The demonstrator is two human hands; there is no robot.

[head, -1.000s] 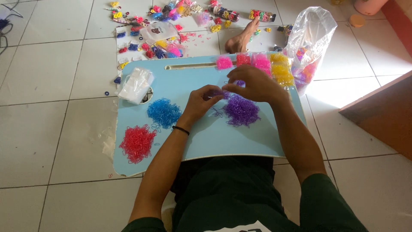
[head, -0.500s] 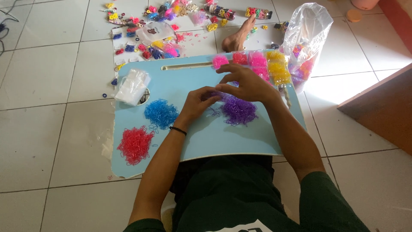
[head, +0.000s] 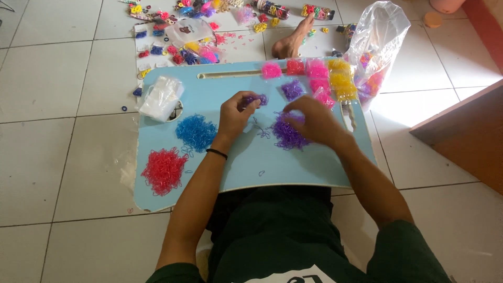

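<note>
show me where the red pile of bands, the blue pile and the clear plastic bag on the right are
red pile point(head: 163, 170), head view, middle of the heap
blue pile point(head: 196, 132), head view, middle of the heap
clear plastic bag point(head: 378, 36), head view, upper part of its crinkled side

— From where is the scene viewed?

— A single view is given, taken from a camera worn on the head and aimed steeply down and forward. The lap and both forearms are seen at the near edge.

— How close is it held?

— Close: the light blue lap tray point(head: 314, 167) is centred and fills the middle (its whole outline is caught). Tiled floor point(head: 57, 89) is shown left, right and far, up to scattered packets point(head: 178, 47) at the far edge. No second view is supplied.
</note>
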